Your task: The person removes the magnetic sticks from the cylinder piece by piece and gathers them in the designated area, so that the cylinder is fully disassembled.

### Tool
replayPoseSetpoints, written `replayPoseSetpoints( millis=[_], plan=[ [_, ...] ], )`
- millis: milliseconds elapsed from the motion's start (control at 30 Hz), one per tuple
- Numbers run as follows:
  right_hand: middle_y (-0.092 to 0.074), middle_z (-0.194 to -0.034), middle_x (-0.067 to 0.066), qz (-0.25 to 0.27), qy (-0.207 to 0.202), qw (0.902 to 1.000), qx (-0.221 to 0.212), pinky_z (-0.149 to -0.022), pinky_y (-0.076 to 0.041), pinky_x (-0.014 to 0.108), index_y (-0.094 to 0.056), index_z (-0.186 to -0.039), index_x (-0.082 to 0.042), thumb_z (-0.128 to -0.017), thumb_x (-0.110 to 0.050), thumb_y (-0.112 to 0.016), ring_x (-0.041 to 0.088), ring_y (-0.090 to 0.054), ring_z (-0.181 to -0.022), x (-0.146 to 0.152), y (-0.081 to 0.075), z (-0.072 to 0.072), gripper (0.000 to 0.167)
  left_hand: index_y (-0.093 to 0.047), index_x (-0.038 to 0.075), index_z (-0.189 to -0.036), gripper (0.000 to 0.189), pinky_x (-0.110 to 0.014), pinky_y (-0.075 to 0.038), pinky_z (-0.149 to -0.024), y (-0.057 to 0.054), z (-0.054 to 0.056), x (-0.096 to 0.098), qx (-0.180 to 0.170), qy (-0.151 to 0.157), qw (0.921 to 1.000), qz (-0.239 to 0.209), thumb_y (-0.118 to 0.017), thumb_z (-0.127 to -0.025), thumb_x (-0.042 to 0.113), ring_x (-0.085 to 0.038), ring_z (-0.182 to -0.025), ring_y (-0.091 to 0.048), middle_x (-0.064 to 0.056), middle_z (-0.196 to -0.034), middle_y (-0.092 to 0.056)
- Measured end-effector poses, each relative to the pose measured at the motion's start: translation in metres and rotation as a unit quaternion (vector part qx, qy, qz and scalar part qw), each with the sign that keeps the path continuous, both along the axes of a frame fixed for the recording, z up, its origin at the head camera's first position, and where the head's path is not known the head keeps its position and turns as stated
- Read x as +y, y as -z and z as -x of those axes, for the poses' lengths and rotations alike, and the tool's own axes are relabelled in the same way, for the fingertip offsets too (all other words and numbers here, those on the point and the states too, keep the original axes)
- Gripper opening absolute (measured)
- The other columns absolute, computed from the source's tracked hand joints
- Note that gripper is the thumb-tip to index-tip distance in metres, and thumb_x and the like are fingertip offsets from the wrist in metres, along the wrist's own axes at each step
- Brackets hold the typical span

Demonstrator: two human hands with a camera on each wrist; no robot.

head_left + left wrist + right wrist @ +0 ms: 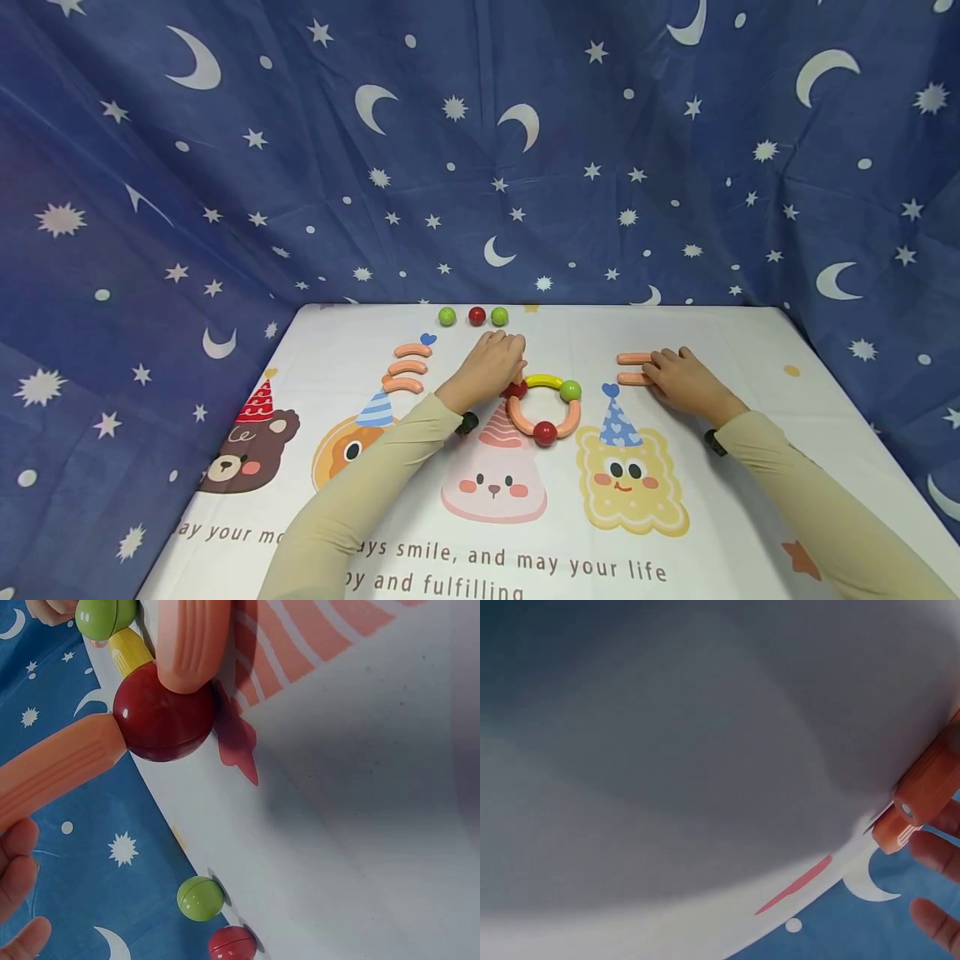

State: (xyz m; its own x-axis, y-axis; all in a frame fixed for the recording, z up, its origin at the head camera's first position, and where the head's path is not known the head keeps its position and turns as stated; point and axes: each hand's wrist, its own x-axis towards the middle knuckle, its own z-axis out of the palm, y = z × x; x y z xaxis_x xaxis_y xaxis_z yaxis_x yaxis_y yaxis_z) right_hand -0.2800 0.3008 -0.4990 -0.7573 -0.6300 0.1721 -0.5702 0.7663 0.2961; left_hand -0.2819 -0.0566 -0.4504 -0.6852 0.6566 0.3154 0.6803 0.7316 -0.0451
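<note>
My left hand (493,364) holds a peach stick (60,769) whose far end meets a red ball (163,712). That ball belongs to a ring of balls and curved sticks lying on the table: a yellow curved stick (543,381), a green ball (570,390), a second red ball (545,433) and peach curved sticks (519,417). Off to the right, my right hand (684,383) is at two straight peach sticks (633,379) lying side by side. In the right wrist view, its thumb and fingers pinch one stick (931,784); the palm is hidden.
Two green balls (447,316) and a red ball (477,316) stand along the table's back edge. Several peach curved sticks (408,367) lie in a column left of the left hand. A starry blue curtain (480,167) rises behind the printed white tablecloth (562,550).
</note>
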Motion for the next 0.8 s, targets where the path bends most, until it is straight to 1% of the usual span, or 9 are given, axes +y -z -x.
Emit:
replayPoseSetpoints(
  millis=[233,433,500,600,700,800],
  plan=[
    [-0.059,-0.081,0.011,0.006,0.002,1.0,0.007,-0.068,-0.039,0.042,-0.059,-0.088,-0.008,-0.08,-0.019,-0.072,0.027,-0.056,-0.078,0.0003,0.0011,0.0025,0.018,-0.047,0.01,-0.092,0.015,-0.034,-0.04,-0.087,0.0014,0.0013,-0.0002,0.018,-0.004,0.9997,0.018,-0.051,-0.096,0.024,-0.019,-0.082,-0.049,0.0,-0.079,-0.056],
    [-0.059,-0.081,0.011,0.012,0.007,0.9999,0.005,-0.069,-0.04,0.043,-0.059,-0.088,-0.008,-0.079,-0.016,-0.072,0.027,-0.057,-0.079,0.0016,0.0012,0.0037,0.017,-0.046,0.01,-0.091,0.015,-0.034,-0.04,-0.087,0.0022,0.0018,0.0002,0.018,0.001,0.9998,0.008,-0.052,-0.095,0.023,-0.018,-0.081,-0.049,0.001,-0.077,-0.055],
    [-0.058,-0.08,0.011,0.017,0.004,0.9998,0.01,-0.068,-0.039,0.043,-0.059,-0.087,-0.007,-0.079,-0.016,-0.072,0.028,-0.057,-0.078,0.0025,0.0018,0.0045,0.018,-0.046,0.01,-0.091,0.015,-0.034,-0.04,-0.087,0.0025,0.0021,0.0004,0.019,0.001,0.9998,0.009,-0.052,-0.095,0.024,-0.018,-0.08,-0.049,0.001,-0.077,-0.055],
    [-0.057,-0.078,0.011,0.025,-0.01,0.9992,0.028,-0.067,-0.039,0.042,-0.058,-0.086,-0.006,-0.077,-0.015,-0.072,0.027,-0.056,-0.075,0.0036,0.0031,0.0055,0.02,-0.047,0.01,-0.092,0.015,-0.033,-0.04,-0.087,0.003,0.0025,0.0005,0.017,-0.002,0.9998,0.01,-0.052,-0.096,0.024,-0.018,-0.08,-0.048,0.002,-0.077,-0.055],
    [-0.057,-0.077,0.011,0.032,-0.016,0.9987,0.036,-0.066,-0.038,0.042,-0.057,-0.086,-0.006,-0.076,-0.014,-0.073,0.027,-0.055,-0.074,0.0032,0.0025,0.0048,0.021,-0.048,0.01,-0.095,0.015,-0.033,-0.04,-0.087,0.0033,0.0025,0.0005,0.009,-0.004,0.9999,0.007,-0.051,-0.096,0.024,-0.018,-0.081,-0.048,0.001,-0.08,-0.057],
    [-0.057,-0.078,0.011,0.029,-0.008,0.9992,0.028,-0.067,-0.039,0.043,-0.057,-0.087,-0.005,-0.075,-0.016,-0.074,0.027,-0.056,-0.075,0.0015,0.0012,0.0032,0.023,-0.051,0.008,-0.108,0.021,-0.034,-0.041,-0.09,0.0036,0.002,0.0001,0.0,-0.003,1.0,0.001,-0.052,-0.096,0.025,-0.018,-0.085,-0.051,0.001,-0.087,-0.061]
  ],
)
